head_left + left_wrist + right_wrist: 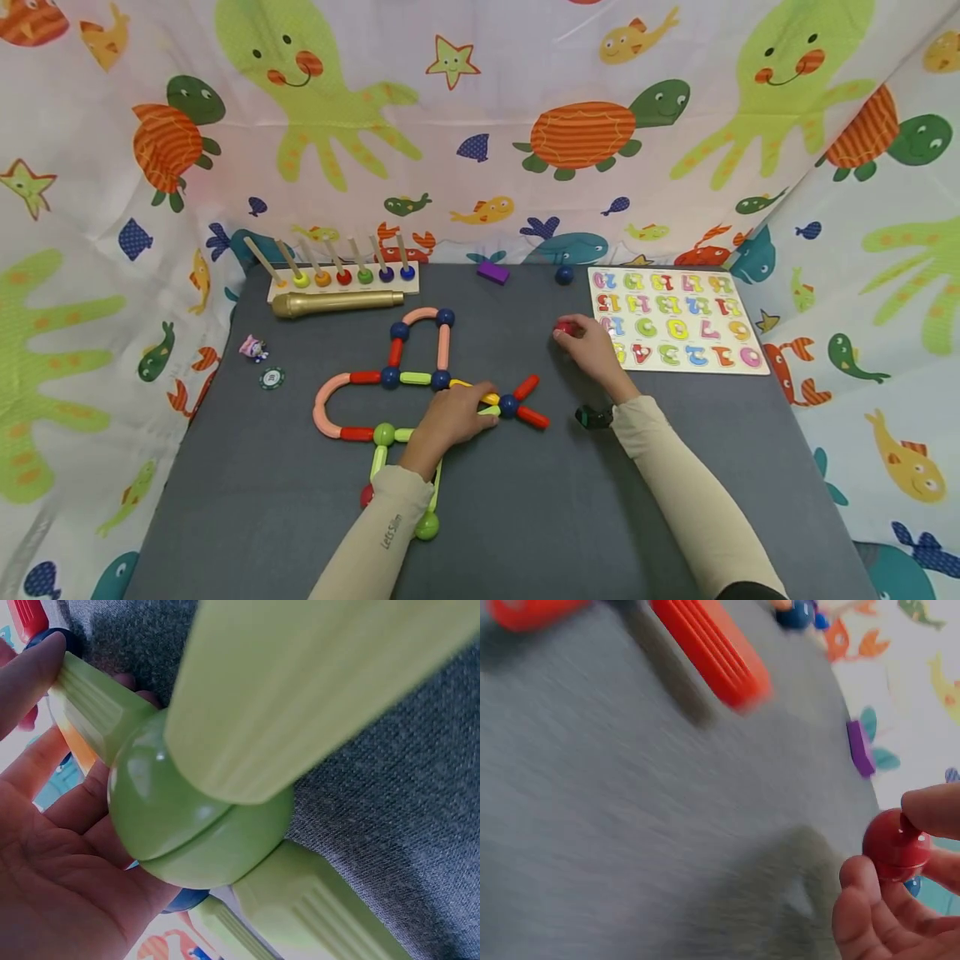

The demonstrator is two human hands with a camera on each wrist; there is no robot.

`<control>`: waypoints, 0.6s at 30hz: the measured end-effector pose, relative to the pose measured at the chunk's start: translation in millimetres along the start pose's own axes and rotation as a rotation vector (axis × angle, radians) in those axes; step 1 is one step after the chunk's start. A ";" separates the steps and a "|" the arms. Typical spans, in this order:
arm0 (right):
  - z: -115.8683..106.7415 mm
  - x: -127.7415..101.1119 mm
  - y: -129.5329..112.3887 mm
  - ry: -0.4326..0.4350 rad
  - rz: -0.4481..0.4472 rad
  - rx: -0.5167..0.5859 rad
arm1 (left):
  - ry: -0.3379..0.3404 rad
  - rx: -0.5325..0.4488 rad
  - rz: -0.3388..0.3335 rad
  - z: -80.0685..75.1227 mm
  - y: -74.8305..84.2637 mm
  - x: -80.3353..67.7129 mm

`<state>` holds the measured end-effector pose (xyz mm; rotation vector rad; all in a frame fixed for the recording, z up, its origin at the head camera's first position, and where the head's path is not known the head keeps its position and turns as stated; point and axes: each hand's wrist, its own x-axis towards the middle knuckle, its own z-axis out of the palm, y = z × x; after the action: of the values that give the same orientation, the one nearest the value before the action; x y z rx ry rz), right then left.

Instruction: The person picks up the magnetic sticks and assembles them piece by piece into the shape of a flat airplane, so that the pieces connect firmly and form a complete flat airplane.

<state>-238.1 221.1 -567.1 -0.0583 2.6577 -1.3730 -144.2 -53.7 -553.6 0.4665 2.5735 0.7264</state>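
Along the far left edge of the grey worktop, a wooden peg rack is seen with a coloured bead seated at the foot of each of its slanted pegs; a gold microphone lies just in front of it. Nearer the left edge, a small pink toy figure and a green chip are set apart from the rest.

In the middle of the worktop a flat figure of magnetic rods and balls is laid out. The left hand rests on it, fingers curled over a light green rod beside a green ball; a blue ball with two red rods lies just past its fingertips. The pieces are judged to be light, rigid, smooth plastic. The joints are likely to slip or part if pulled sideways, so a rod is best taken along its ribbed shaft, while a ball is best pinched across its widest part.

Toward the right, the right hand is closed in a pinch on a red ball, held between thumb and fingertips just above the worktop. The ball is glossy and may roll if released.

By the far edge a purple block and a loose blue ball are seen. At the far right corner a number puzzle board holds coloured numerals in its recesses; whether any recess is vacant cannot be told.
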 end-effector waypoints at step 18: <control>31.2 -52.1 14.0 -0.043 -0.016 0.067 | 0.004 0.000 -0.016 0.8 1.8 1.0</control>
<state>-181.5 209.3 -590.3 -0.0997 2.5800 -1.4476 -144.3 -51.4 -553.4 0.4450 2.5779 0.7220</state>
